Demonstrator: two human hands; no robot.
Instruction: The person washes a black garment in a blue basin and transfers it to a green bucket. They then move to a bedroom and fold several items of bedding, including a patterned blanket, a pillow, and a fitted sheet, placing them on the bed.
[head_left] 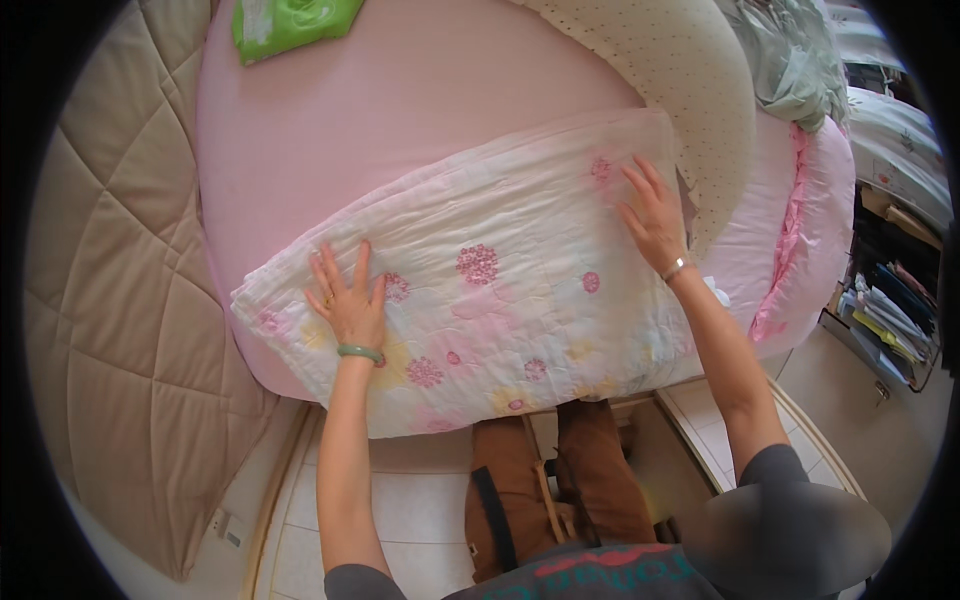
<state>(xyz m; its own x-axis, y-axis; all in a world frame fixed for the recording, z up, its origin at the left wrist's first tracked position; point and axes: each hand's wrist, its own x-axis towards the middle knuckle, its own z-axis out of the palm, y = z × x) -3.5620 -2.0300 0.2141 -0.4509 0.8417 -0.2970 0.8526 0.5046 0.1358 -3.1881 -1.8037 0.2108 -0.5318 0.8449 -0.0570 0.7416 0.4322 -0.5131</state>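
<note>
Folded floral quilt point(500, 300) lying across the near edge of a pink bed point(400, 110). Left hand point(348, 300), fingers spread and flat, presses the quilt's left end; right hand point(655, 220), likewise open and flat, rests near its upper right corner. Neither grasps the fabric. Step in hand appears to be smoothing the fold; a further fold would call for gripping an edge. Dotted pillow point(680, 80) lies just beyond.

A folded quilt point(480, 285) lies mid-frame on the bed point(400, 90); a packet point(285, 22) sits upper left, a dotted pillow point(680, 70) upper right, shelves point(890, 300) far right.
</note>
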